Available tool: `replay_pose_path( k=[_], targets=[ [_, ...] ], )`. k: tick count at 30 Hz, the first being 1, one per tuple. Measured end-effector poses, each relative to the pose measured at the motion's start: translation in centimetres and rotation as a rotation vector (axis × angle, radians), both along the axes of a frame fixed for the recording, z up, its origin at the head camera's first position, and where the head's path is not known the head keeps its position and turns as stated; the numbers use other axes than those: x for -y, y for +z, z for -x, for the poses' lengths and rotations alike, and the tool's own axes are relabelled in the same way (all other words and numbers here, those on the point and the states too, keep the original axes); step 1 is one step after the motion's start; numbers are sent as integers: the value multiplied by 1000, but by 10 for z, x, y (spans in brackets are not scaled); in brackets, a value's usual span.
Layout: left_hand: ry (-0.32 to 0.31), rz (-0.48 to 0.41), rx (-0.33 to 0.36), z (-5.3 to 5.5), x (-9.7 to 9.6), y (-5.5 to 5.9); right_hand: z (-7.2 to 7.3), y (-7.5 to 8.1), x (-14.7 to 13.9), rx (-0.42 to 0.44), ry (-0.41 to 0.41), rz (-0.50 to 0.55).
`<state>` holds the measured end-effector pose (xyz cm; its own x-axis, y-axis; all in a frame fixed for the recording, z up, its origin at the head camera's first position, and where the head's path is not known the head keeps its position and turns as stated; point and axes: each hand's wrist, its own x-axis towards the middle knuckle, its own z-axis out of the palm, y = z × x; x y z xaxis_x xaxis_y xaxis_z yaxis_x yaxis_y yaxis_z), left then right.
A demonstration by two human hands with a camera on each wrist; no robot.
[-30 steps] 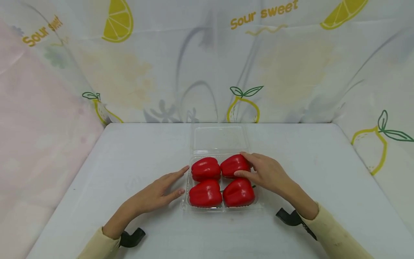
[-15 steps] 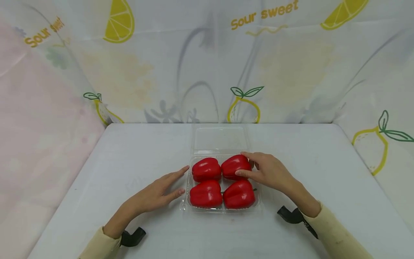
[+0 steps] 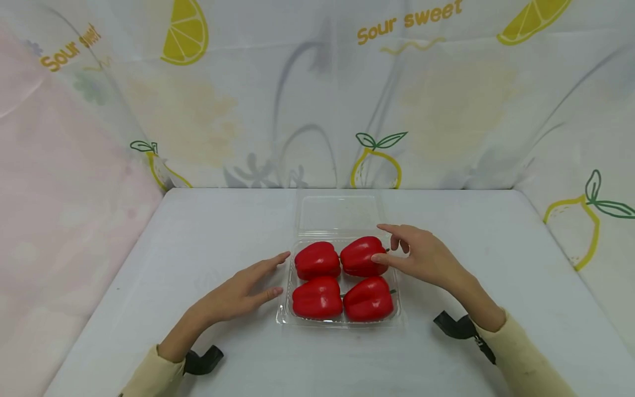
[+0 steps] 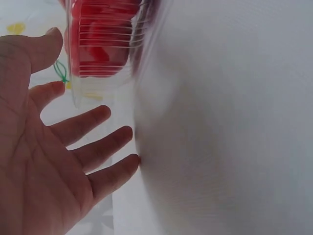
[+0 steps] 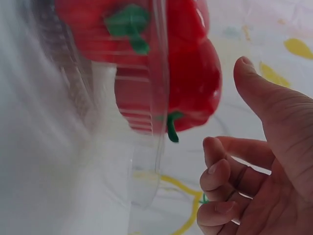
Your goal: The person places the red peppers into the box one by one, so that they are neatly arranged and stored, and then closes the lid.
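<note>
Several red bell peppers with green stems sit in two rows in a transparent plastic clamshell box. My right hand hovers at the back right bell pepper, thumb overlapping its side in the head view. In the right wrist view a gap shows between thumb and fingers, with that pepper outside them. My left hand lies along the box's left side, fingers spread and holding nothing. The left wrist view shows its fingertips beside the ribbed wall of the box.
The box's transparent lid lies folded back on the white table. Printed cloth with lemon drawings rises behind the table and at its sides. A black wrist mount hangs under the left sleeve, another under the right.
My right hand has let go of the back right bell pepper and moved slightly right, its index finger lifting away. The left hand stays by the box.
</note>
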<state>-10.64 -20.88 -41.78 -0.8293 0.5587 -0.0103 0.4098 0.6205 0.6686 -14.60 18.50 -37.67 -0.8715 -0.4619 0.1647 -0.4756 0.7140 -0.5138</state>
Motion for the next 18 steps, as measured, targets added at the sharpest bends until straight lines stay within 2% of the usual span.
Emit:
replay_pose_path(
  k=[3,6,12,16,18],
  targets=[
    [13,-70,-3,7,0,0,6,1,-7,-12,-7,41],
    [53,-136,-8,16,-2,2,13,-1,-12,-16,-11,90],
    [209,-252,-14,37,-13,6,29,-7,-19,-22,-49,141],
    [291,-314,31,52,-22,6,38,-9,-19,32,-96,167],
    [309,-359,73,58,-26,6,43,-10,-19,72,-125,180]
  ],
)
